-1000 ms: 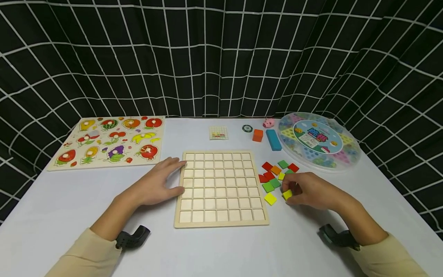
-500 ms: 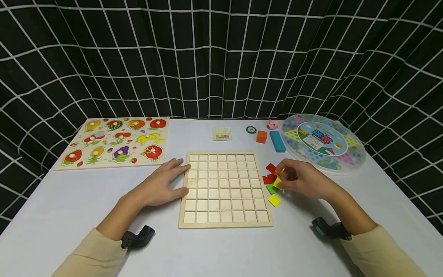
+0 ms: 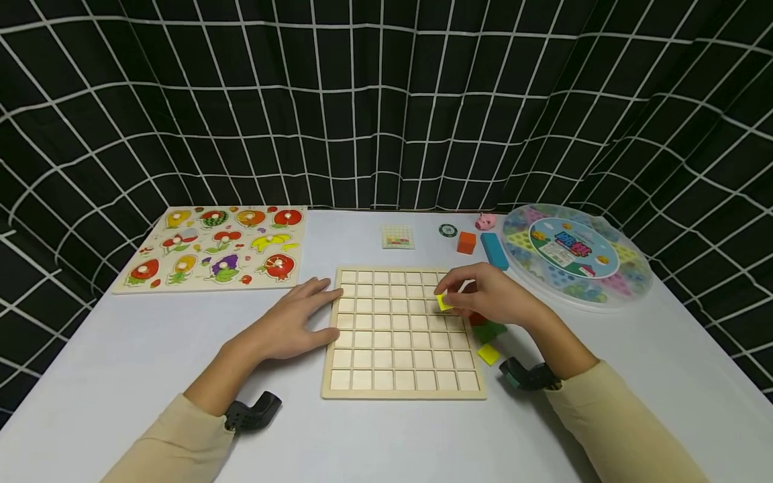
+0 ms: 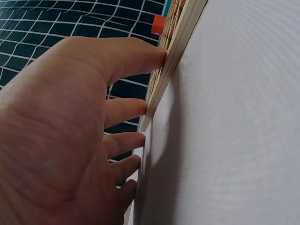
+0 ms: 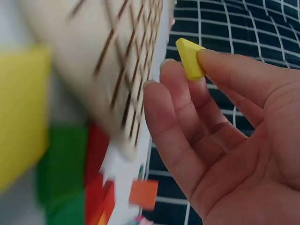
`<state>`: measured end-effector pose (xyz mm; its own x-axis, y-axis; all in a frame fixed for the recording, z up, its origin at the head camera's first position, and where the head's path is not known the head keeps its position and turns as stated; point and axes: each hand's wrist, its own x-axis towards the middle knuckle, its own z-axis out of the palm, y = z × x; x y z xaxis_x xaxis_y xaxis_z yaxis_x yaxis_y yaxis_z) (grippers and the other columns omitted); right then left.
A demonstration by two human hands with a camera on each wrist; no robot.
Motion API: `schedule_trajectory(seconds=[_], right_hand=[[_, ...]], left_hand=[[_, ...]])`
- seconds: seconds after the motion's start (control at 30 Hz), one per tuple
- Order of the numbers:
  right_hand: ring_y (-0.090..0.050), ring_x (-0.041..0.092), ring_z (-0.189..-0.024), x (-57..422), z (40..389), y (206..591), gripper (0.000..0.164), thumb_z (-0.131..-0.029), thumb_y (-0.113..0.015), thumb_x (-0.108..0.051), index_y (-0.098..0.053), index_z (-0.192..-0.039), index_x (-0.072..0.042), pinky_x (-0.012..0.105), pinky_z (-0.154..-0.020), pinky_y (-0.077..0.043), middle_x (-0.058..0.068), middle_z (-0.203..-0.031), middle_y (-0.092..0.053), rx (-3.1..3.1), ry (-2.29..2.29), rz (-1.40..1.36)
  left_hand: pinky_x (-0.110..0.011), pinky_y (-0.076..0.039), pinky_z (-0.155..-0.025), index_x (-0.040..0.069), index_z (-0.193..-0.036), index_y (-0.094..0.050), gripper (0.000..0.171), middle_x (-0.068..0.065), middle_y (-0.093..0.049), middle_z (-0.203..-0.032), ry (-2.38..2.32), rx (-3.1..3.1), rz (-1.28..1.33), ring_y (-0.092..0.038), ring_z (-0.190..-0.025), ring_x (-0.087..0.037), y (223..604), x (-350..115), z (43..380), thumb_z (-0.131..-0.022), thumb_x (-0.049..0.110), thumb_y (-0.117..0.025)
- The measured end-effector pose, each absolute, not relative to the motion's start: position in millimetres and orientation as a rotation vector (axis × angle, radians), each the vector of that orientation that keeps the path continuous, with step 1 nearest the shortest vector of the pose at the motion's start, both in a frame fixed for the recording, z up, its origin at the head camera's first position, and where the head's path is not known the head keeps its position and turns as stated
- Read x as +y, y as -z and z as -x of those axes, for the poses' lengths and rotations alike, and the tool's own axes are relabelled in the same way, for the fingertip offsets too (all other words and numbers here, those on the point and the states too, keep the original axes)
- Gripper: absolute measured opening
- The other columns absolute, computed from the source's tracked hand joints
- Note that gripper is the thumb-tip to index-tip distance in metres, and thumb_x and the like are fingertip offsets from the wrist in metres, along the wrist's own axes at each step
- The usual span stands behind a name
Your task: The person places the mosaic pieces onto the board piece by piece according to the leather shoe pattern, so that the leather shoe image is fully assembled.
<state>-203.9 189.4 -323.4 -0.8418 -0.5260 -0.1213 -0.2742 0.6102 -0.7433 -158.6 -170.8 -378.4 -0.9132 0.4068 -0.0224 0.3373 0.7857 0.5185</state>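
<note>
Right hand [image 3: 483, 293]: thumb and fingers pinch yellow tile [image 3: 443, 302] above right side of grid board [image 3: 392, 339]; its palm visible only from right wrist. Left wrist view reveals palm of left hand [image 3: 286, 329], fingers extended, thumb against board edge. Right hand partly covers red tiles [image 3: 478, 320].

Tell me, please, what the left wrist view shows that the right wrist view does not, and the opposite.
Only the left wrist view shows the left hand, touching the wooden board. Only the right wrist view shows the right hand, which pinches a yellow tile, and green tiles and red tiles. Both show part of the wooden board, the orange block and the checked curtain.
</note>
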Motion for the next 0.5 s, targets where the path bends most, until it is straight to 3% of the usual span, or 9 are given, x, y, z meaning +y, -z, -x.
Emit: schedule_trajectory(seconds=[0.27,0.5], right_hand=[[-0.064,0.022,-0.072,151.6,214.3,314.7,0.017,-0.099,-0.066,-0.008,-0.076,-0.113,-0.004,0.034,-0.071,-0.058,0.009,-0.093,-0.07,2.417,1.038,0.7],[-0.063,0.021,-0.073,120.5,226.3,317.6,0.01,-0.096,-0.069,-0.006,-0.077,-0.098,-0.01,0.031,-0.07,-0.056,0.005,-0.087,-0.07,2.335,0.969,0.764]], left_hand=[[-0.067,-0.024,-0.122,0.017,-0.155,-0.049,0.069,-0.015,-0.035,-0.167,-0.797,2.838,-0.597,-0.023,-0.157,-0.041,377.0,-169.9,158.4,-0.092,0.039,-0.068],[-0.067,-0.024,-0.123,0.016,-0.155,-0.049,0.07,-0.015,-0.035,-0.167,-0.797,2.839,-0.603,-0.023,-0.157,-0.042,375.4,-170.5,157.9,-0.092,0.039,-0.068]])
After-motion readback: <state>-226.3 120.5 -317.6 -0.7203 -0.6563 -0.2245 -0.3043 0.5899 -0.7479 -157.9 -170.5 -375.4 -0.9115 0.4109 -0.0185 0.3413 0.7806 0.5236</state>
